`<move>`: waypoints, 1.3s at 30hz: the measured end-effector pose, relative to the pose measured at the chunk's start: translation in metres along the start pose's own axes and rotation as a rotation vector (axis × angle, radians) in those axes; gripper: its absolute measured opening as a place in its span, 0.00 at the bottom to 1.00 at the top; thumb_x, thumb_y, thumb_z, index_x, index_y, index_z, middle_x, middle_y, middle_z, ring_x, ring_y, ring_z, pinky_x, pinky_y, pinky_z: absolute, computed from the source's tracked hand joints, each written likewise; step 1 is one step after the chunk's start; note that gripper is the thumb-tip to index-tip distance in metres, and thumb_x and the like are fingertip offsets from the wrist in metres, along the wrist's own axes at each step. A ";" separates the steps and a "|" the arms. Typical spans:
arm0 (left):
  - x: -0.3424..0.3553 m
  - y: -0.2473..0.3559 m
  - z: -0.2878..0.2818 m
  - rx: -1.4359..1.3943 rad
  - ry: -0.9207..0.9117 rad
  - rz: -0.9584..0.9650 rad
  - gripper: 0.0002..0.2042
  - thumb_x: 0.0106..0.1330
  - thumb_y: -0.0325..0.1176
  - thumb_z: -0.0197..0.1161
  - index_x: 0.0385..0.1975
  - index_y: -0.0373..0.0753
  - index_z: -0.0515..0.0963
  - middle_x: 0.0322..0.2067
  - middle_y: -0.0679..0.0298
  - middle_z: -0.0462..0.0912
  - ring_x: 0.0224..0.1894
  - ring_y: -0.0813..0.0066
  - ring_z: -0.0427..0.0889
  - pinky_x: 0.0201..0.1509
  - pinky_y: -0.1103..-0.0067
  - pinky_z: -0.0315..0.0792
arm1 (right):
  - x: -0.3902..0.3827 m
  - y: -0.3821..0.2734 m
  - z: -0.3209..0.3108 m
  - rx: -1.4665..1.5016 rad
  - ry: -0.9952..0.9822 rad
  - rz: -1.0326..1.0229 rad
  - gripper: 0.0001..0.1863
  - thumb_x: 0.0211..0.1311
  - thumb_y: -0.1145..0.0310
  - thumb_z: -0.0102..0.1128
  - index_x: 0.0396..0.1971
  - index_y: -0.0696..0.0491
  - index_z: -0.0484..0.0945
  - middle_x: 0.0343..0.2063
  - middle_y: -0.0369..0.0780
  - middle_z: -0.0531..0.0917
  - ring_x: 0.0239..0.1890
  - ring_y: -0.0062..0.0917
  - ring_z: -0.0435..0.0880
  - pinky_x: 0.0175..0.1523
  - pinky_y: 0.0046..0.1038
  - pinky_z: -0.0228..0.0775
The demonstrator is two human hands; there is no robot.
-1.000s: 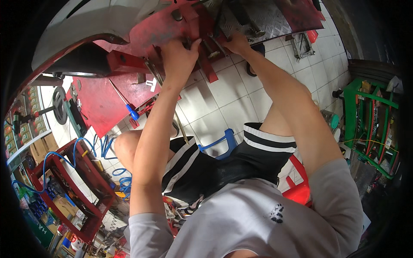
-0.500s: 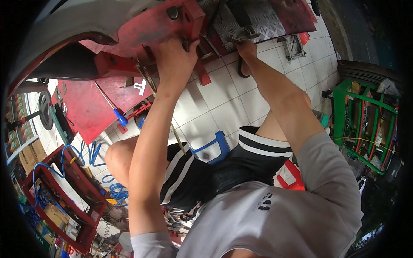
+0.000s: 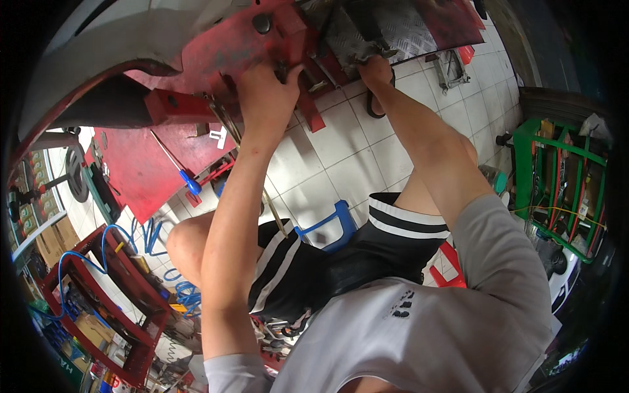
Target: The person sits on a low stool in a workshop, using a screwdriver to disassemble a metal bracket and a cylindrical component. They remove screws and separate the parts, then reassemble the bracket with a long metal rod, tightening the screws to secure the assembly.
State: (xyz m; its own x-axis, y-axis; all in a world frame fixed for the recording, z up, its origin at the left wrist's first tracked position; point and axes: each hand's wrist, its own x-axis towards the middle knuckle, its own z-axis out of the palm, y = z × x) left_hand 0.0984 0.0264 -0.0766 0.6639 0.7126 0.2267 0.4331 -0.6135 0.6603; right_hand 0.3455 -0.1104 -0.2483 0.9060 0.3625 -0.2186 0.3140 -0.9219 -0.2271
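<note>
My left hand [image 3: 268, 98] is at the edge of a red metal motorcycle lift stand [image 3: 226, 49], its thumb pointing up and its other fingers curled in among the red parts. What those fingers hold is hidden. Farther right, my right hand [image 3: 375, 72] is closed at a small dark metal piece by the tread-patterned metal plate [image 3: 409, 33]; its fingertips are hidden. Thin brass-coloured rods [image 3: 226, 121] slant past my left wrist. Beyond my left forearm, a screwdriver with a blue handle [image 3: 190, 183] lies on a red board [image 3: 141, 164].
A curved motorcycle body panel [image 3: 131, 39] overhangs the upper left. Blue air hose [image 3: 187, 298] coils near a red tool trolley [image 3: 98, 288]. A blue plastic stool part [image 3: 337, 226] is between my knees. A green rack [image 3: 524, 170] with tools stands at right, on white tile [image 3: 321, 150].
The whole view has shifted slightly right and down. Both hands stay at the same places, with only a slight change at my left fingers.
</note>
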 end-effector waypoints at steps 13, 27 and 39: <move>0.001 0.000 -0.001 0.042 -0.008 -0.011 0.16 0.57 0.41 0.71 0.28 0.30 0.84 0.25 0.48 0.85 0.30 0.50 0.86 0.37 0.66 0.77 | 0.013 0.002 0.023 0.084 0.073 -0.023 0.18 0.50 0.57 0.72 0.35 0.56 0.86 0.39 0.51 0.86 0.46 0.45 0.85 0.51 0.43 0.79; 0.001 -0.017 0.000 -0.036 -0.016 0.002 0.11 0.56 0.34 0.69 0.30 0.30 0.84 0.29 0.46 0.85 0.33 0.49 0.85 0.38 0.66 0.76 | -0.080 -0.088 -0.136 0.896 -0.765 -0.343 0.20 0.53 0.65 0.71 0.37 0.67 0.82 0.29 0.45 0.86 0.31 0.27 0.87 0.39 0.28 0.80; 0.000 -0.010 0.002 -0.044 -0.020 -0.009 0.10 0.57 0.32 0.69 0.30 0.29 0.84 0.28 0.46 0.85 0.32 0.51 0.86 0.38 0.67 0.77 | -0.085 -0.127 -0.111 1.010 -0.648 -0.353 0.12 0.61 0.74 0.64 0.42 0.65 0.81 0.31 0.39 0.84 0.30 0.20 0.82 0.37 0.22 0.77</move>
State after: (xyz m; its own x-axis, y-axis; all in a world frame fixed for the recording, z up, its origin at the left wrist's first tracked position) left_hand 0.0953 0.0313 -0.0847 0.6723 0.7107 0.2070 0.4122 -0.5917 0.6928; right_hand 0.2600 -0.0397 -0.0950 0.4207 0.8331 -0.3590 -0.1068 -0.3476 -0.9316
